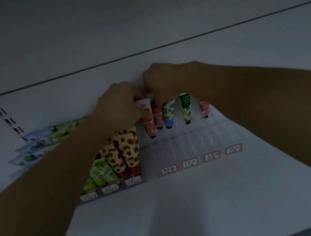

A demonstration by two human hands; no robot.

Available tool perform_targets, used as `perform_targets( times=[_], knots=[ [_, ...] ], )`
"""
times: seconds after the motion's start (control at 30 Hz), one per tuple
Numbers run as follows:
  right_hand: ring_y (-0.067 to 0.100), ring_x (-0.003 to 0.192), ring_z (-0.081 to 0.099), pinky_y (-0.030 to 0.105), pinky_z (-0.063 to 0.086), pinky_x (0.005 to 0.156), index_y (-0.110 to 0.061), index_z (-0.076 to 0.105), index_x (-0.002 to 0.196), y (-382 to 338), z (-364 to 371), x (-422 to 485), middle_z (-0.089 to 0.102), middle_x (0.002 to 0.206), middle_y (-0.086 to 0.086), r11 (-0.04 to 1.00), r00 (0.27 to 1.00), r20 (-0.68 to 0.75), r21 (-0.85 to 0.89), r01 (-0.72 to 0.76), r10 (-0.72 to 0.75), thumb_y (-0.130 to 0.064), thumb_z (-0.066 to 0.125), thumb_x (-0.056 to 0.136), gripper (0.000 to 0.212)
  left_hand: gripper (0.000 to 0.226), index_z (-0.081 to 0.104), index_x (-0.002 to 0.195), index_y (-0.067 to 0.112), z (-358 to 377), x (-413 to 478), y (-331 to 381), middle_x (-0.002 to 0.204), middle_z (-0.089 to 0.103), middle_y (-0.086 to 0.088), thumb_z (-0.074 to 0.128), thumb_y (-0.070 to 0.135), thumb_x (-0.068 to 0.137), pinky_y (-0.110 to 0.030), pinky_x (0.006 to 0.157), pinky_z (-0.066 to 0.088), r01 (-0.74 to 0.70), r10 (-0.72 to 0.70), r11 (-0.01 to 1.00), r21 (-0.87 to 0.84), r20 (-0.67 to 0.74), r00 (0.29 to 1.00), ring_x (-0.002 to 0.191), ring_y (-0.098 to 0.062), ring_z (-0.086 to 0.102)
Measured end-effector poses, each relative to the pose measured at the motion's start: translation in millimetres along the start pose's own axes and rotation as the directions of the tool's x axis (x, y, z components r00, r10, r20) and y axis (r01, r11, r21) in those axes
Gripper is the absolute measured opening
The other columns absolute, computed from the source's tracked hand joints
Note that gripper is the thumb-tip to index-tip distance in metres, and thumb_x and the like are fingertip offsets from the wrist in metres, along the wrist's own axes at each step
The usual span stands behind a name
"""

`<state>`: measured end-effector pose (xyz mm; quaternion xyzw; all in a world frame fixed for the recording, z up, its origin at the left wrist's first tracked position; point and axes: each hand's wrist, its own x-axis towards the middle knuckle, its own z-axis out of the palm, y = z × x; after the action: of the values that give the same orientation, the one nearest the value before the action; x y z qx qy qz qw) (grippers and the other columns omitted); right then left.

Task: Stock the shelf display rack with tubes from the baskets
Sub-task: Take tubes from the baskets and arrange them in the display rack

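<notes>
Person reaching to the far row of a clear plastic display rack [193,138].
Left hand [119,107] grips a pale pink tube [144,103]; right hand [161,83] hold unclear.

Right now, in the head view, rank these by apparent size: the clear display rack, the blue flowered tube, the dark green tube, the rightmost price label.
1. clear display rack
2. dark green tube and blue flowered tube: about alike, unranked
3. rightmost price label, smallest though nearer the camera
</notes>
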<state>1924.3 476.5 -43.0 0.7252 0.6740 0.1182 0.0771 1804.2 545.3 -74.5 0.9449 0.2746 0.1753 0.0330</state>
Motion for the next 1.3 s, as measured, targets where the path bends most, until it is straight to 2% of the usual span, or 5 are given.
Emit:
perform_targets(
  times=[0.2,0.43,0.6,0.77,1.3],
  knots=[
    [0.019,0.057,0.043,0.032,0.047,0.07,-0.01,0.039,0.058,2,8,-8,0.041,0.06,0.003,0.986,0.997,-0.063,0.163,-0.037,0.048,-0.025,0.06,0.09,0.041,0.042,0.073,0.106,0.019,1,-6,-1,0.096,0.071,-0.007,0.083,0.037,0.069,-0.034,0.075,0.053,0.051,-0.051,0.997,-0.051,-0.002,0.999,0.084,-0.021,0.063],
    [0.028,0.115,0.048,0.039,0.037,0.097,-0.015,0.054,0.13,2,38,-44,0.055,0.125,0.011,0.978,0.897,-0.425,0.207,-0.03,0.118,-0.023,0.065,0.082,0.05,0.032,0.072,0.102,0.016,-6,-6,7,0.091,0.066,-0.004,0.078,0.035,0.076,-0.031,0.072,0.052,0.053,-0.061,0.993,0.107,0.07,0.996,0.083,-0.022,0.062],
    [0.029,0.078,0.059,0.035,0.04,0.07,-0.008,0.067,0.081,-16,66,-71,0.064,0.083,0.012,0.97,0.629,-0.741,0.224,-0.098,0.235,-0.008,0.078,0.057,0.026,0.025,0.07,0.106,0.02,-4,-10,18,0.106,0.05,-0.007,0.07,0.027,0.082,-0.035,0.078,0.045,-0.047,0.046,0.956,0.291,0.01,0.999,0.102,-0.023,0.047],
    [0.024,0.108,0.058,0.031,0.039,0.089,-0.02,0.066,0.114,-32,84,-73,0.067,0.111,0.004,0.962,0.917,-0.353,0.255,-0.099,0.188,-0.036,0.06,0.088,0.031,0.029,0.069,0.109,0.025,-2,-16,31,0.112,0.046,-0.007,0.067,0.037,0.083,-0.034,0.082,0.032,0.001,0.038,0.835,0.55,-0.059,0.998,0.112,-0.026,0.039],
    [0.024,0.11,0.059,0.037,0.052,0.091,-0.016,0.067,0.115,-28,96,-53,0.065,0.117,0.007,0.865,0.959,-0.081,0.457,-0.205,0.27,-0.041,0.065,0.086,0.039,0.019,0.057,0.075,0.02,-5,-10,46,0.086,0.061,-0.004,0.065,0.035,0.084,-0.028,0.074,0.026,-0.061,0.059,0.802,0.594,0.023,0.998,0.085,-0.022,0.055]
  ],
)
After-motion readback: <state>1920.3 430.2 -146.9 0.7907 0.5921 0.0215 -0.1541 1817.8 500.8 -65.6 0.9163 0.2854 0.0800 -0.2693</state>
